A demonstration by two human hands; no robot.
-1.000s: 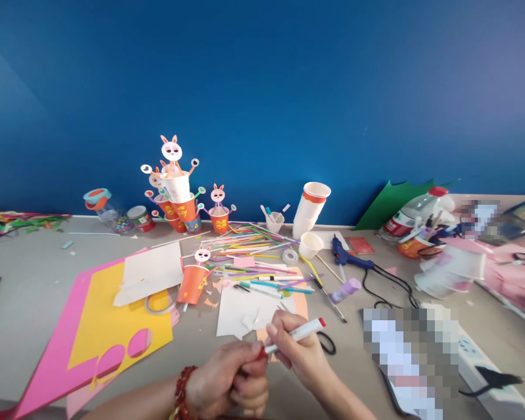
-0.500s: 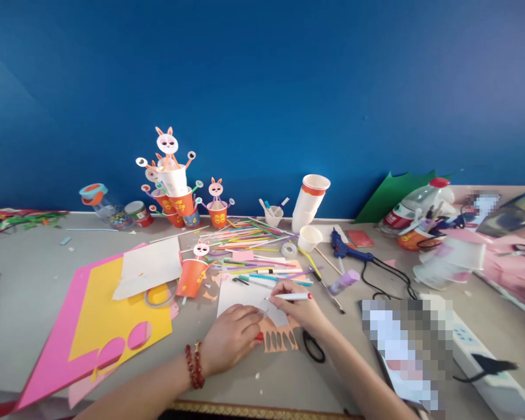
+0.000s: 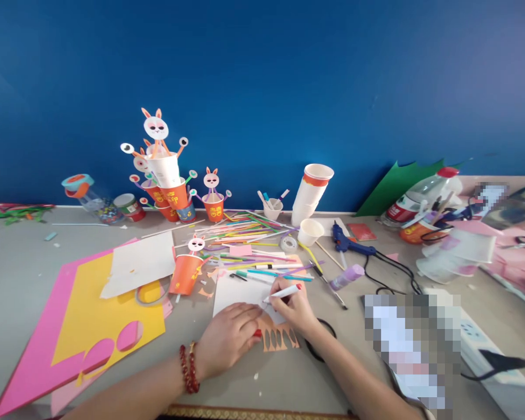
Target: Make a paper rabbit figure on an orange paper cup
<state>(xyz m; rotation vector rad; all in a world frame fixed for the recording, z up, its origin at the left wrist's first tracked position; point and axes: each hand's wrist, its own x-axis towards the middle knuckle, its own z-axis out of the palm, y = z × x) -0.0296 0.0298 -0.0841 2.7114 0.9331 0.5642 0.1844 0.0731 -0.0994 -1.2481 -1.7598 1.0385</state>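
In my right hand (image 3: 294, 304) is a white marker (image 3: 284, 293) with a red end, its tip low over a white sheet of paper (image 3: 230, 294). My left hand (image 3: 231, 335) lies flat with fingers stretched on the sheet's lower left part. Beneath the hands pokes out an orange paper piece (image 3: 273, 337) with several cut slots. A small red thing (image 3: 257, 333) shows by my left fingertips. Black scissor handles (image 3: 328, 338) lie partly behind my right wrist. Just left of the sheet, an orange paper cup (image 3: 186, 275) carries a rabbit face.
Pipe cleaners (image 3: 249, 233) and pens spread behind the sheet. Decorated rabbit cups (image 3: 175, 195) stand at the back left, stacked cups (image 3: 310, 195) further right. A blue glue gun (image 3: 350, 244), glue stick (image 3: 347, 277) and power strip (image 3: 476, 344) lie right. Yellow card (image 3: 83, 315) lies left.
The marker is tilted more upright, and my right hand has shifted slightly left and down on the sheet. My left hand stays on the paper. The whole view has shifted a little.
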